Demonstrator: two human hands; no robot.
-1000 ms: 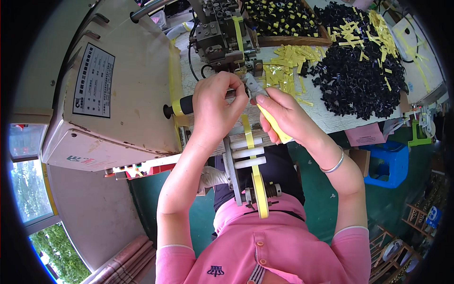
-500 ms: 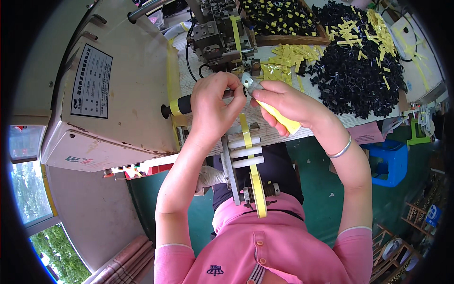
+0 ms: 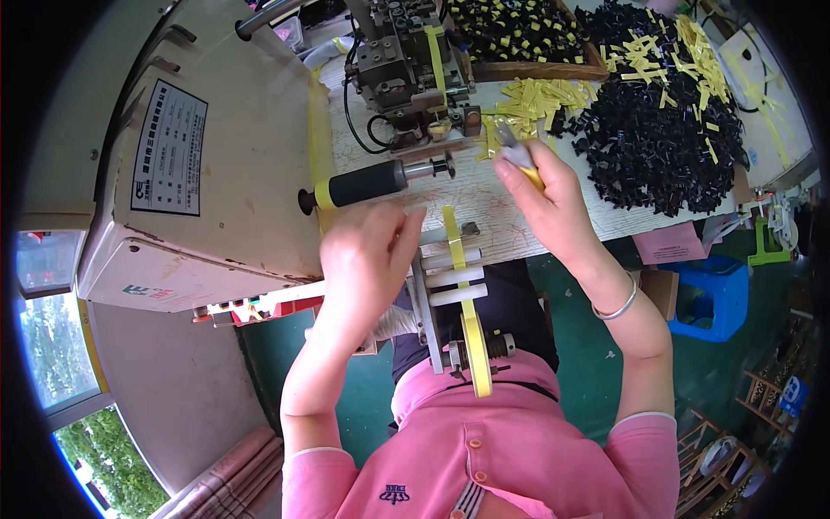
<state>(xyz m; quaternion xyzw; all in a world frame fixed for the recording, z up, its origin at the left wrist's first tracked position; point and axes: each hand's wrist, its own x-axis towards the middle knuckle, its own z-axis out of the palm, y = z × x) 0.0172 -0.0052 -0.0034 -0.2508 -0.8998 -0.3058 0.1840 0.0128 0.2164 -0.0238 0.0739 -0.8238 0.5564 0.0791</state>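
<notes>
My right hand [image 3: 553,195] is wrapped round a utility knife [image 3: 519,156] with a yellow handle and grey front end, over the right part of the table. My left hand [image 3: 367,251] is closed, thumb against the curled fingers, just below a black-sleeved rod [image 3: 367,185] with a metal end. Whatever it may pinch is hidden. To the right of this hand, a yellow strip [image 3: 453,238] runs past white rollers [image 3: 456,277] from a roll of yellow tape [image 3: 476,359] near my waist. Ahead stands a metal press-like machine [image 3: 406,73] with a yellow strip in it.
Cut yellow pieces [image 3: 536,99] lie beside the machine. A heap of small black parts [image 3: 657,147] covers the table's right side. Behind is a wooden tray [image 3: 540,71] of black and yellow parts. A large beige cabinet [image 3: 233,112] borders the left; a blue stool [image 3: 718,298] stands right.
My hands have moved apart: the left came down toward me off the black-sleeved rod, and the right went right with the utility knife. The rod's metal end now shows.
</notes>
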